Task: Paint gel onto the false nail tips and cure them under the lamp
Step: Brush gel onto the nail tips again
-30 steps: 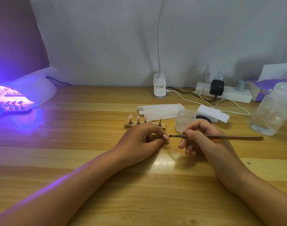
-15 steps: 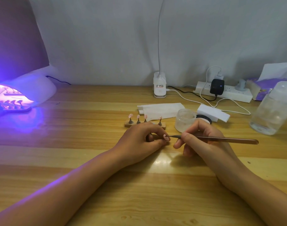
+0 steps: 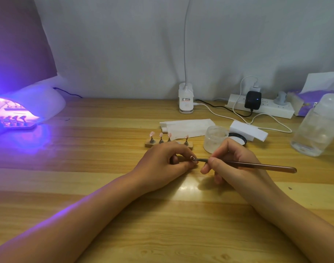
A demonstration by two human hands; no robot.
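Observation:
My left hand (image 3: 162, 160) rests on the wooden table and pinches a small pink nail tip (image 3: 193, 159) between its fingertips. My right hand (image 3: 232, 160) grips a long brown brush (image 3: 261, 165) like a pen, and the brush's dark tip touches the nail tip. Just behind my left hand stands a small wooden holder (image 3: 149, 144) with several pink nail tips (image 3: 161, 135) on little stands. At the far left the curing lamp (image 3: 29, 109) glows purple, with another holder of tips inside its mouth (image 3: 16, 120).
A clear open gel jar (image 3: 215, 138) and its black lid (image 3: 237, 140) sit behind my right hand. A white paper (image 3: 187, 127), a white block (image 3: 247, 130), a power strip (image 3: 266, 107) with cables, a desk-lamp base (image 3: 185, 100) and a clear plastic bottle (image 3: 318, 128) stand further back.
My right hand has slid left along the brush and brought its tip onto the nail tip that my left hand pinches. My left hand has stayed in place.

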